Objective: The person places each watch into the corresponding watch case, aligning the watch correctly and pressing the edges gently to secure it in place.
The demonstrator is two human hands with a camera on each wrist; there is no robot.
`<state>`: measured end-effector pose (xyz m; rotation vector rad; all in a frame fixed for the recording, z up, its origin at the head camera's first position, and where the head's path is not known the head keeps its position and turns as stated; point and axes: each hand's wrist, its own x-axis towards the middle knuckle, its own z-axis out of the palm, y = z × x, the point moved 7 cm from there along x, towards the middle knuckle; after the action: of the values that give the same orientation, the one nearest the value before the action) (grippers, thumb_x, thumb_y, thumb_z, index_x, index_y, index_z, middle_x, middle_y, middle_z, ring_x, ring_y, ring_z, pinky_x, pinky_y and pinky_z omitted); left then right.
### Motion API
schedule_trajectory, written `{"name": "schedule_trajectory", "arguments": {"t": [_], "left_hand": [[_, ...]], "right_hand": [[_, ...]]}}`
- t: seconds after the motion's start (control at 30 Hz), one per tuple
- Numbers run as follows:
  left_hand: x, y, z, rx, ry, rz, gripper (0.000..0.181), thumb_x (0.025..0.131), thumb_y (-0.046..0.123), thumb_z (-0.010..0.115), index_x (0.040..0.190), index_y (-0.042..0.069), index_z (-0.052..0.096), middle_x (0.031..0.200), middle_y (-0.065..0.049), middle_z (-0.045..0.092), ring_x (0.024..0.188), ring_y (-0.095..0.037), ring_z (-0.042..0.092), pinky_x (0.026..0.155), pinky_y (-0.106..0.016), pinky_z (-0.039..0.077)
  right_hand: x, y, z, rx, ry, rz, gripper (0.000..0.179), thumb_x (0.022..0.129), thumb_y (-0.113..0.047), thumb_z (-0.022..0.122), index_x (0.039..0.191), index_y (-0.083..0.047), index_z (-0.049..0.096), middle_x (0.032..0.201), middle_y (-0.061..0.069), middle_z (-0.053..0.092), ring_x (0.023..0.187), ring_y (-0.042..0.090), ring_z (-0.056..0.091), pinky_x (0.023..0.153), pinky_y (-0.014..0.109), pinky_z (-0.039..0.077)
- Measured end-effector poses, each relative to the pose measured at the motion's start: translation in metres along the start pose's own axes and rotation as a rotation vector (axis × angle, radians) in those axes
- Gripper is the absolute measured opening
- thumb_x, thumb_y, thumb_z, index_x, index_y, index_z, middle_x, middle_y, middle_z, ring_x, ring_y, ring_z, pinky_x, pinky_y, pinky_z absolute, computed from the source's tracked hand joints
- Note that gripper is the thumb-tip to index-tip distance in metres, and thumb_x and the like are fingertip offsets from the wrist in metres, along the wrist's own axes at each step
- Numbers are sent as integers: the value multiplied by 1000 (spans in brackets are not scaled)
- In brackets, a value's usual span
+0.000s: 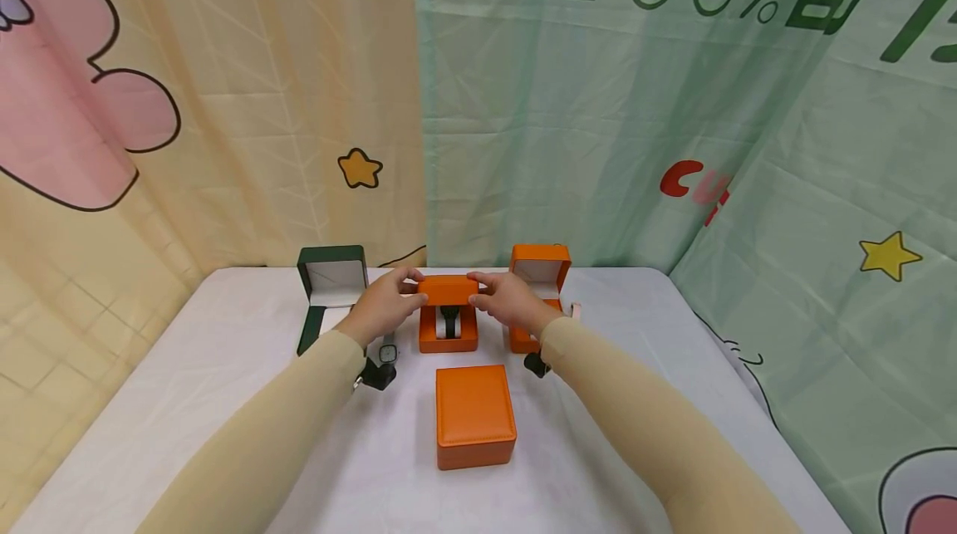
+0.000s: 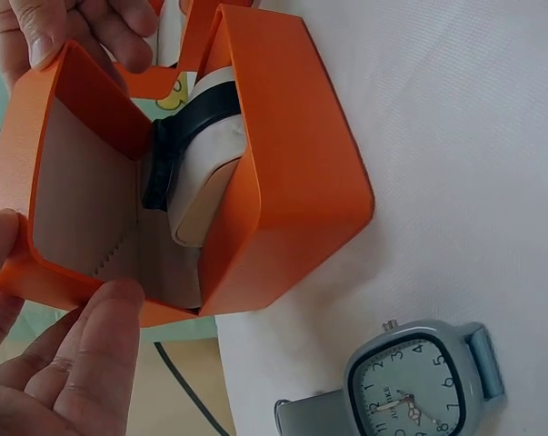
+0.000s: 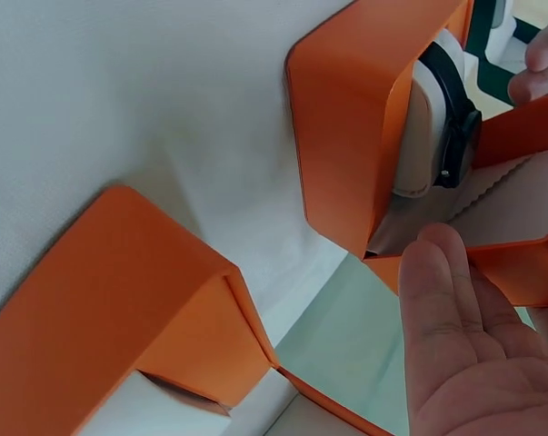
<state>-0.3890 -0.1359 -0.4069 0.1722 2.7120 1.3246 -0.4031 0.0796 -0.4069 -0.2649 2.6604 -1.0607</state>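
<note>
Both hands hold the half-raised lid (image 1: 448, 291) of a small orange watch box (image 1: 448, 345), one at each side. My left hand (image 1: 383, 303) grips the lid's left side between thumb and fingers. My right hand (image 1: 514, 301) grips its right side the same way. Inside the box's base, a watch with a black strap (image 2: 214, 107) wraps a pale cushion (image 2: 221, 159). The right wrist view shows this black watch (image 3: 453, 118) side-on under the tilted lid. A grey-blue square watch (image 2: 410, 386) lies on the table, left of the box.
A closed orange box (image 1: 474, 409) stands in front on the white table (image 1: 359, 467). An open dark green box (image 1: 332, 253) is at the back left, another open orange box (image 1: 540, 252) at the back right, partly behind my right hand. Printed curtains (image 1: 359, 85) hang behind.
</note>
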Motion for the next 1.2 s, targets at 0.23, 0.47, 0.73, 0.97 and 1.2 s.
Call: {"name": "schedule_trajectory", "arguments": {"t": [0.23, 0.47, 0.73, 0.97, 1.2], "left_hand": [[-5, 2, 0, 4, 14, 27, 36, 103, 25, 67, 137, 15, 58, 149, -19, 61, 135, -38, 60, 111, -53, 53], [-6, 0, 1, 2, 18, 43, 35, 102, 24, 68, 134, 14, 60, 147, -19, 62, 134, -38, 61, 111, -53, 52], [-8, 0, 2, 5, 22, 55, 34, 102, 22, 68, 133, 13, 60, 145, -19, 64, 135, -38, 60, 113, -53, 51], [-7, -1, 6, 32, 12, 62, 39, 102, 24, 69, 139, 14, 60, 146, -18, 64, 136, -37, 60, 114, -54, 50], [-10, -4, 8, 53, -10, 51, 45, 103, 23, 67, 147, 15, 59, 150, -17, 60, 137, -36, 59, 115, -54, 48]], "right_hand": [[-3, 2, 2, -1, 3, -3, 57, 103, -32, 69, 157, -35, 51, 140, 6, 69, 106, 36, 66, 68, 27, 51], [-4, 3, 4, -14, 4, -10, 58, 103, -32, 69, 158, -34, 50, 145, 6, 67, 103, 31, 66, 68, 27, 51], [-7, 2, 5, -19, 0, -41, 58, 103, -30, 69, 158, -31, 50, 145, 8, 66, 79, 22, 59, 63, 27, 48], [-8, 3, 5, -13, 1, -57, 60, 102, -29, 71, 159, -29, 49, 147, 8, 65, 94, 23, 63, 75, 29, 53], [-8, 4, 9, 7, -1, -62, 59, 102, -26, 72, 157, -25, 51, 149, 8, 63, 124, 22, 65, 108, 40, 56]]}}
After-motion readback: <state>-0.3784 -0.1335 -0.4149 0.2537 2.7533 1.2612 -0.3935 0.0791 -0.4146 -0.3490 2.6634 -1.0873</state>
